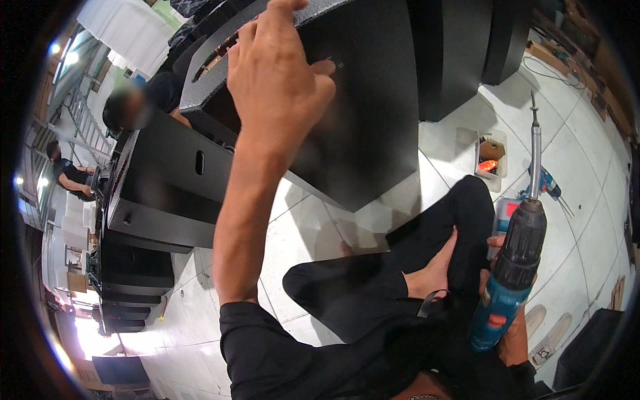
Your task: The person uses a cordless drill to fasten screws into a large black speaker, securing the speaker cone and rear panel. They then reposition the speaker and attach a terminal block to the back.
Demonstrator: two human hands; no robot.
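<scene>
The left hand [277, 73] is raised far and left of centre, laid on the side of a black speaker cabinet [363, 113]. The fingers are curled over the cabinet's far edge and the thumb [323, 67] is pressed beside a small fitting on the panel; nothing loose is seen in the grasp. The right hand [510, 327] is held low at the near right, closed around the grip of a blue and black cordless drill [512, 280]. The drill's long bit [535, 143] is pointed up and away, well apart from the cabinet.

No screw can be made out on the bit or at the thumb. It is judged that the cabinet is being steadied and the spot marked, with driving not yet begun.

Crossed legs in black trousers [373, 280] are seen between the hands. A second drill [550, 183] and a small tray of parts [490, 157] lie on the white tiled floor [313, 233] to the right. More black cabinets [167, 193] stand at the left, where other people are at work.
</scene>
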